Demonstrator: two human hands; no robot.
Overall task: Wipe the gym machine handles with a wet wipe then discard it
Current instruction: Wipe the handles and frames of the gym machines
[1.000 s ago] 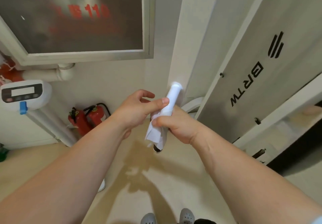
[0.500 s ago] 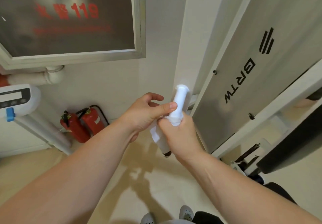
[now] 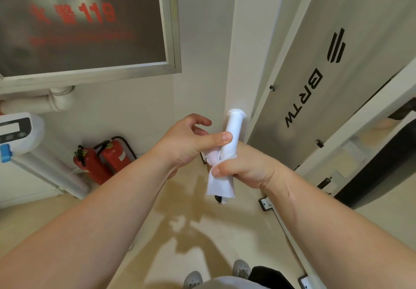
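A white cylindrical machine handle (image 3: 234, 126) stands almost upright in the middle of the view, its flanged end on top. A white wet wipe (image 3: 219, 184) is wrapped round its lower part and hangs below. My right hand (image 3: 245, 166) grips the handle through the wipe. My left hand (image 3: 191, 140) pinches the handle and wipe just above, thumb pressed across the handle, other fingers curled behind. A dark metal end (image 3: 220, 198) shows under the wipe.
The grey BRTW panel of the gym machine (image 3: 337, 68) rises on the right with a white frame (image 3: 369, 113). Two red fire extinguishers (image 3: 101, 160) stand by the wall at left, near a scale display (image 3: 15, 131). A fire cabinet window (image 3: 85, 23) hangs above.
My right hand has slid down the handle with the wipe, baring more of the white handle above. The view shifted slightly; my left hand kept its pinch.
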